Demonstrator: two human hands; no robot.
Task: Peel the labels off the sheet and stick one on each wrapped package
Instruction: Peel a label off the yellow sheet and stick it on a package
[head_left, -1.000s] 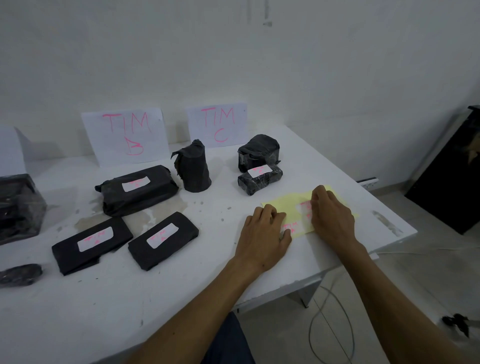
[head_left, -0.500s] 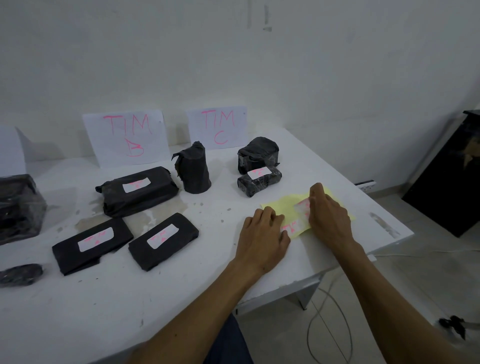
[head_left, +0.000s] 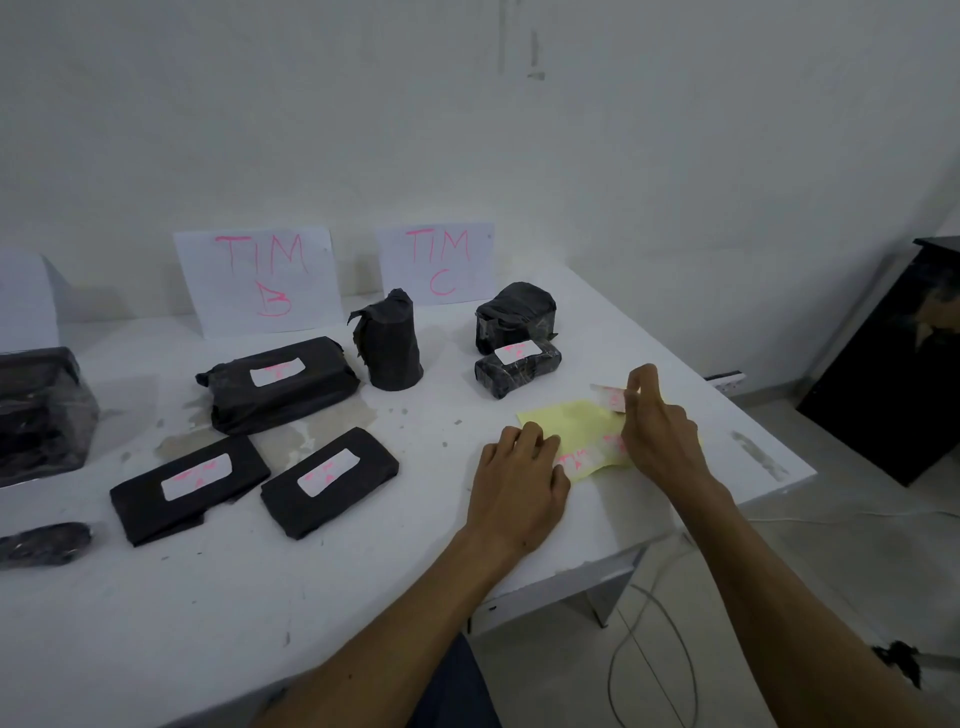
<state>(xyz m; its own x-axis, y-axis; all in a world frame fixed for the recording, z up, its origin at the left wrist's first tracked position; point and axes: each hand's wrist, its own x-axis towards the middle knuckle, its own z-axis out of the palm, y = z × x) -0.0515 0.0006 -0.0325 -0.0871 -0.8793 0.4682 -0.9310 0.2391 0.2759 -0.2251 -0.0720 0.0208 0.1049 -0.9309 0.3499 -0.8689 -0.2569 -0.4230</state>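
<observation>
right hand pinches a peeled label above the yellow sheet, left hand flat on it; nearest unlabelled package lies beyond, up-left of the grip

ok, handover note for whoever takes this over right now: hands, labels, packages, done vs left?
Left hand: flat on the yellow label sheet, pinning its near-left corner.
Right hand: pinching a peeled label, lifted off the sheet.
Sheet lies at the table's right edge; at least one label remains on it.
Done: four packages carry labels, including the small one nearest the sheet.
Left: upright cone package and block package under the TIM C sign show no label. Far-left packages: cannot tell.
</observation>
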